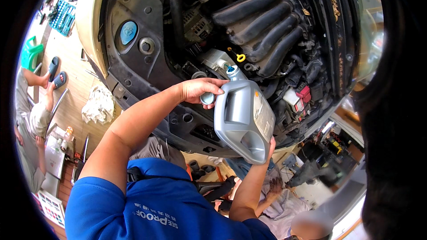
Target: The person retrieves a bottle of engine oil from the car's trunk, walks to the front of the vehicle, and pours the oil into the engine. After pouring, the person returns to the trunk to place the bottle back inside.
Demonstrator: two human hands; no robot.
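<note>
Above the engine bay I hold a silver-grey plastic jug (242,115), tilted with its neck toward the engine. My left hand (200,90) is closed, with a round grey cap (207,98) in its fingers, while its fingertips touch the jug near the neck. My right hand (271,147) grips the jug's bottom end from below. Something blue, apparently liquid, shows at the jug's mouth (231,69). Right by the mouth is a whitish plastic reservoir (218,58); whether the two touch I cannot tell. Just beyond sits a yellow dipstick ring (240,58).
Black intake pipes (267,22) fill the far side. A blue cap (128,32) sits in the left panel, and a battery (297,100) with a red cover lies to the right. A seated person (33,115) is at left; another person (284,211) is close by at lower right.
</note>
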